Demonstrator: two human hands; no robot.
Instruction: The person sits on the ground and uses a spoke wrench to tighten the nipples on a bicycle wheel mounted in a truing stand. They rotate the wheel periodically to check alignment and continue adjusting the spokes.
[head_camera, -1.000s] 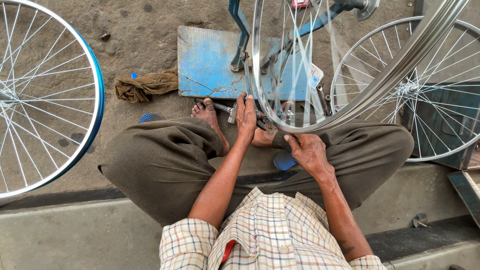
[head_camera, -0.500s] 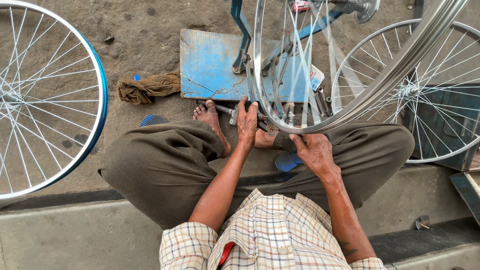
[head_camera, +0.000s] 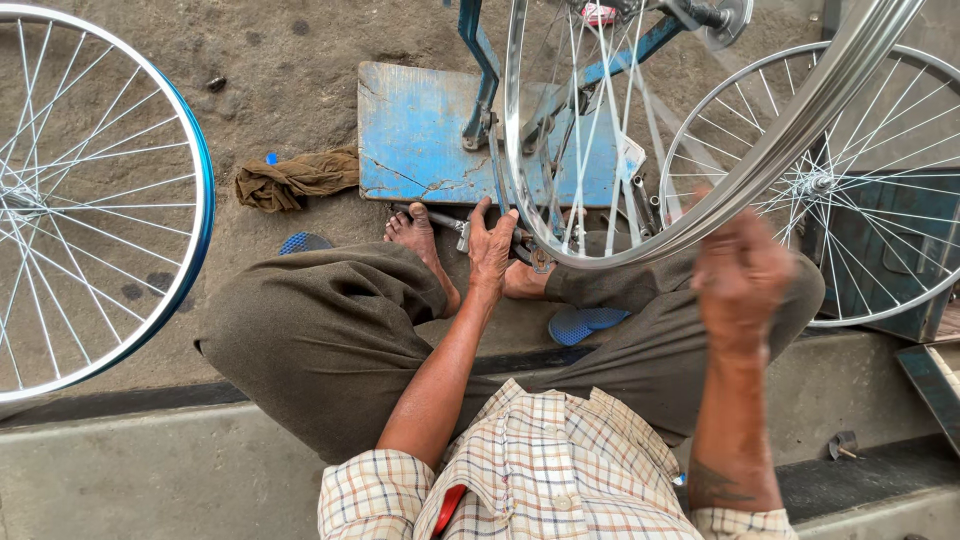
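We note the silver wheel rim (head_camera: 640, 245) standing upright in the blue truing stand (head_camera: 480, 150), upper centre of the frame. We judge it light but stiff at the rim, smooth and likely slippery; the thin spokes (head_camera: 590, 120) look bendable, so the rim edge is the better place to hold it. The left hand (head_camera: 490, 250) rests at the rim's lower edge, centre frame, fingers curled over a small metal tool (head_camera: 465, 235). The right hand (head_camera: 742, 280) is raised to the rim at right and blurred; we cannot tell its fingers. Half a second ago it lay low on the right knee (head_camera: 700, 330); the left has not moved.
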